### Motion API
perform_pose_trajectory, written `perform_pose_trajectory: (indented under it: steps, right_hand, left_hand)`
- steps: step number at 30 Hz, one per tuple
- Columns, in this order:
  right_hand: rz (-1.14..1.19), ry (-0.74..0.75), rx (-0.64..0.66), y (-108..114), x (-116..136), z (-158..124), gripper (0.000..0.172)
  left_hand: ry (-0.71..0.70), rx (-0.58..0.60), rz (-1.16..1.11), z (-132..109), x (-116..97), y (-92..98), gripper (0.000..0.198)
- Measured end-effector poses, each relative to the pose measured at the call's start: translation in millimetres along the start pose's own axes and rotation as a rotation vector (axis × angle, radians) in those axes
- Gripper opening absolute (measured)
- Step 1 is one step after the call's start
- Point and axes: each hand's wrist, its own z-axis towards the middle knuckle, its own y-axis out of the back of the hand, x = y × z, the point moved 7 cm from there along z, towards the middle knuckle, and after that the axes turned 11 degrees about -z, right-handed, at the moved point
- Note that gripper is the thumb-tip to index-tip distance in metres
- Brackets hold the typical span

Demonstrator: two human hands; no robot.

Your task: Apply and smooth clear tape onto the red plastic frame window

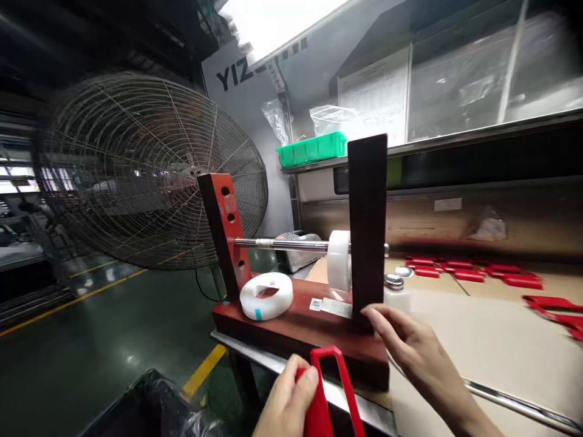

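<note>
My left hand [291,397] gripping a red frame [321,405] at six o'clock, my right hand [412,346] at four o'clock beside a dark post [368,230], fingers curled, whether holding anything I cannot tell, white roll [268,308] at seven.

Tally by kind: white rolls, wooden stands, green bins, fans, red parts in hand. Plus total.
White rolls: 2 (one on the rod, one lying flat)
Wooden stand: 1
Green bin: 1
Fan: 1
Red part in the left hand: 1
Total: 6
Red pieces on the bench overlap; left out.
</note>
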Motion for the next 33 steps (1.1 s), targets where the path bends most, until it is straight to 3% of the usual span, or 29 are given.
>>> perform_pose_trajectory:
  steps: [4, 8, 18, 24, 33]
  right_hand:
    - [0.080, -0.019, 0.031, -17.3, 2.3, 14.5, 0.053]
    - [0.161, -0.038, 0.081, -30.3, 5.2, 18.6, 0.053]
    - [0.244, -0.035, 0.069, -36.2, 8.2, 14.7, 0.046]
    - [0.247, -0.027, 0.068, -34.3, 10.2, -1.8, 0.042]
    - [0.203, -0.069, 0.064, -35.7, 16.1, -52.8, 0.040]
  left_hand:
    - [0.022, 0.004, 0.086, 3.7, -22.9, 3.7, 0.039]
    - [-0.054, -0.003, 0.163, 16.1, -40.0, 11.0, 0.041]
    - [-0.103, -0.030, 0.181, 35.4, -54.2, 16.2, 0.041]
    - [-0.124, 0.008, 0.153, 45.2, -58.6, 6.5, 0.044]
    - [-0.144, 0.149, 0.142, 49.8, -65.9, -26.3, 0.054]
